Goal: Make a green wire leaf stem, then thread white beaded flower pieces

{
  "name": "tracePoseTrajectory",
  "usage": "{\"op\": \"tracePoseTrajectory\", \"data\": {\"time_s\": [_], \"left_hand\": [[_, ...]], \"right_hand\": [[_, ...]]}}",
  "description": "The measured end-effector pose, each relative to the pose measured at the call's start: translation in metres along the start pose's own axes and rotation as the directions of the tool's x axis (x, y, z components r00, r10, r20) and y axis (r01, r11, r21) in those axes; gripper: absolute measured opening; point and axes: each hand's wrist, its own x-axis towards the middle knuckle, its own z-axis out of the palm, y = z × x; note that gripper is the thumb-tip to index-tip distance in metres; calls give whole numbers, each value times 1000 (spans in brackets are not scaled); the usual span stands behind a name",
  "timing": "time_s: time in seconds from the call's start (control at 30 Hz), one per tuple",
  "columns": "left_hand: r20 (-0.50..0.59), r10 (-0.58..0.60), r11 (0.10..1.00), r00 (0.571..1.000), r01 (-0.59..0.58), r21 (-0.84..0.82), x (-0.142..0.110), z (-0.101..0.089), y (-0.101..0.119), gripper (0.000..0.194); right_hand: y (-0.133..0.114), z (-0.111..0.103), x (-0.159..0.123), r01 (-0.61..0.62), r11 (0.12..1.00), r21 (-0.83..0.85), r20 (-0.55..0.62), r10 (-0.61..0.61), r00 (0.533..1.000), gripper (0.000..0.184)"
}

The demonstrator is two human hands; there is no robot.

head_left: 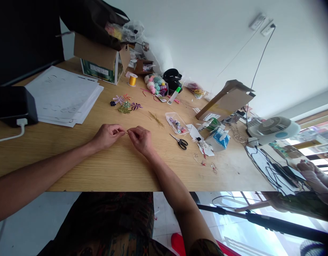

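Head feed, my remote station. I'm logging the left hand (pixel 107 137) and right hand (pixel 140 139) working close together over the wooden table (pixel 73 167). Fingers on both are narrowed to tight pinches, holding one thin wire (pixel 126 132), too fine to follow far beyond the fingertips. The wire is sitting between the hands, its long axis running roughly side to side across the view. Ahead of the hands, one gold beaded sprig (pixel 156 119) is lying nearest, but it isn't blocking them. Beyond it, a cluster of beaded flowers (pixel 125 105) is lying bunched, roughly five, too tangled to count surely. To the right, I'm counting one pair of scissors (pixel 179 142) and one clear tray of beads (pixel 176 123). Farther back are one spool of gold thread (pixel 132 80), one cardboard box (pixel 101 58) and one stack of papers (pixel 64 96).
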Motion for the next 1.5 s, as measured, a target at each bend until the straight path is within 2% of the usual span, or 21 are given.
{"op": "tracePoseTrajectory", "data": {"time_s": [0.13, 0.27, 0.37, 0.5, 0.6, 0.7, 0.83, 0.93, 1.0, 1.1, 1.23, 1.33, 1.5], "left_hand": [[75, 40, 996, 996, -33, -89, -2, 1, 8, 21], [107, -94, 959, 990, 119, -257, -2, -1, 12, 22], [66, -183, 892, 981, 193, -409, -1, -3, 12, 22], [7, -269, 808, 963, 230, -542, 2, -4, 15, 22], [-14, -302, 803, 953, 246, -542, 2, -3, 15, 23], [-46, -303, 860, 952, 252, -444, 2, -3, 11, 24], [-110, -160, 975, 981, 140, -173, 2, -2, 1, 24], [-66, -61, 998, 996, 59, -29, 1, 0, -4, 25], [-13, -15, 1000, 1000, 15, -7, 0, 1, -2, 24], [60, 50, 996, 997, -45, -80, -2, 1, 5, 20], [119, -42, 961, 992, 72, -266, -3, 0, 11, 17], [91, -129, 900, 987, 155, -407, -1, -1, 11, 19], [5, -249, 814, 968, 212, -541, 1, -2, 12, 22]], "right_hand": [[7, 0, 2, -127, 989, 80, -26, 129, 991, 20], [13, 4, 1, -212, 959, 188, 34, 210, 977, 21], [12, 6, 0, -187, 963, 196, 60, 178, 982, 23], [6, 8, -3, -90, 984, 155, 106, 74, 992, 21], [2, 8, -3, -39, 991, 126, 141, 21, 990, 19], [1, 8, -3, -1, 997, 80, 142, -11, 990, 18], [1, 6, -3, 60, 997, 43, 110, -65, 992, 19], [0, 3, -2, 71, 997, 22, 48, -72, 996, 22], [0, 1, -1, 31, 1000, -1, -5, -31, 1000, 22], [3, -1, 1, -53, 998, 17, -44, 54, 998, 21], [10, 1, 3, -161, 977, 142, -1, 163, 987, 17], [11, 4, 1, -194, 965, 177, 47, 189, 981, 18], [7, 8, -2, -136, 981, 141, 105, 122, 987, 20]]}}
